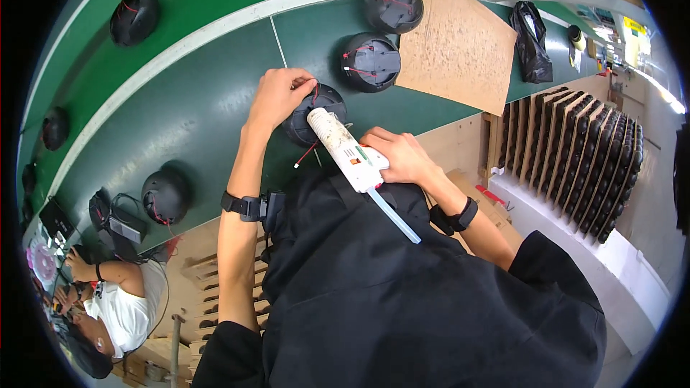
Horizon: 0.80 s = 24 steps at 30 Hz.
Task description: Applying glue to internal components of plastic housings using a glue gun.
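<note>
On the green worktop point(194, 115), our left hand point(277, 97) pinches a red wire point(314, 92) atop a black dome-shaped part point(316, 121), apparently steadying it. Our right hand point(402, 158) has its grip closed around a white glue gun point(348, 149), nozzle touching the dome. Two similar domes point(370, 62) sit just beyond.

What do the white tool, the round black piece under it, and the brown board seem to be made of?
Glue gun: looks like white plastic, smudged, with a translucent stick at the back. Round black housing: probably moulded plastic, dull sheen, red wires. Brown board: apparently cardboard or fibreboard, matte and speckled.
</note>
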Available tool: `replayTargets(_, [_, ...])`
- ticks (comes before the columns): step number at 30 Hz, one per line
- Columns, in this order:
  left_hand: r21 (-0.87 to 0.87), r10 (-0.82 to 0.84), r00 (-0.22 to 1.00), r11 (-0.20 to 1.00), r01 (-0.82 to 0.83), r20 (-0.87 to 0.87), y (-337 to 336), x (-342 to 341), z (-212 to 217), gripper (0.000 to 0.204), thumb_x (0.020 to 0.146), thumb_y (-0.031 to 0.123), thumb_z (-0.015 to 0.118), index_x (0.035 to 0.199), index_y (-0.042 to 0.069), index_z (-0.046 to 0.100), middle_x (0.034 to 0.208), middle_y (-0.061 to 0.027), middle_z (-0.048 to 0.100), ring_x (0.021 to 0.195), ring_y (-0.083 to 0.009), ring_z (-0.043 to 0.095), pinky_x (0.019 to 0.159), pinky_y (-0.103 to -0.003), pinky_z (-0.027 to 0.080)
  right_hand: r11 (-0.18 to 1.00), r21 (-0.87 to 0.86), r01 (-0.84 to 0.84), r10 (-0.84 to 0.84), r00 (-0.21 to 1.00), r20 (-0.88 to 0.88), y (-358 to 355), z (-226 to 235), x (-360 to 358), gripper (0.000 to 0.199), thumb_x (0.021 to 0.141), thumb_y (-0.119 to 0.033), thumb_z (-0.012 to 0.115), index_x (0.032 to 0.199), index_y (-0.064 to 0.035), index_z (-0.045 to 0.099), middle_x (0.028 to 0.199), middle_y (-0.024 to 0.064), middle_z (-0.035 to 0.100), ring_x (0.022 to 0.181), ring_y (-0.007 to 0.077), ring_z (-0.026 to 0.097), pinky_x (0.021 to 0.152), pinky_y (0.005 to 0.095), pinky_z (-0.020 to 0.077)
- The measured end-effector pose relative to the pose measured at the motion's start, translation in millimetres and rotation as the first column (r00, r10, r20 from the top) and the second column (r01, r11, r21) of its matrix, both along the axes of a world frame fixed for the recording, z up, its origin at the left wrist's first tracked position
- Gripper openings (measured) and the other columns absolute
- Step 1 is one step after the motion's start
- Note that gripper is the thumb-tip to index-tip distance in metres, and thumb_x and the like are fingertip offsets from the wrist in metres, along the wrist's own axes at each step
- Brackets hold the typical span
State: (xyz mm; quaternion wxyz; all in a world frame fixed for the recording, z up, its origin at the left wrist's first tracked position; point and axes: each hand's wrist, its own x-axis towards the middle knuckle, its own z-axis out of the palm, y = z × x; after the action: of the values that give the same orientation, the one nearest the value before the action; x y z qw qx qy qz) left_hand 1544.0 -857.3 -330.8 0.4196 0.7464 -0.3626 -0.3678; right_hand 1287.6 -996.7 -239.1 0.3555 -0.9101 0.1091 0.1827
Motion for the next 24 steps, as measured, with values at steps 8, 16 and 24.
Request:
replayTargets(8, [-0.008, 0.016, 0.999, 1.0, -0.016, 0.033, 0.3, -0.2, -3.0, 0.021, 0.093, 0.019, 0.073, 0.103, 0.0, 0.078, 0.093, -0.0151, 0.078, 0.086, -0.0268, 0.077, 0.082, -0.036, 0.059, 0.998, -0.054, 0.014, -0.016, 0.999, -0.033, 4.1, 0.2, 0.4, 0.04, 0.077, -0.023, 0.077, 0.113, -0.0118, 0.065, 0.11, 0.0054, 0.066, 0.094, 0.0331, 0.069, 0.074, 0.0436, 0.0564])
replayTargets(16, [0.019, 0.011, 1.0, 1.0, -0.012, 0.025, -1.0, 0.3, 1.7, 0.02, 0.092, 0.018, 0.074, 0.104, 0.002, 0.078, 0.093, -0.0147, 0.078, 0.086, -0.0259, 0.076, 0.08, -0.035, 0.058, 0.998, -0.049, 0.025, -0.026, 1.0, -0.013, 4.0, -1.3, -0.6, 0.042, 0.072, -0.017, 0.073, 0.112, -0.0109, 0.064, 0.102, 0.0089, 0.065, 0.089, 0.0369, 0.068, 0.071, 0.048, 0.0552])
replayTargets(24, [-0.006, -0.021, 0.986, 1.0, 0.021, -0.167, 22.7, 9.3, 20.6, 0.015, 0.089, 0.008, 0.074, 0.102, 0.002, 0.078, 0.087, -0.0062, 0.073, 0.08, -0.0142, 0.064, 0.071, -0.031, 0.053, 0.999, -0.043, 0.025, -0.025, 1.0, 0.003, 0.9, 0.2, -5.9, 0.036, 0.077, -0.025, 0.078, 0.106, -0.0084, 0.066, 0.095, 0.0104, 0.066, 0.087, 0.0358, 0.067, 0.071, 0.0454, 0.0539])
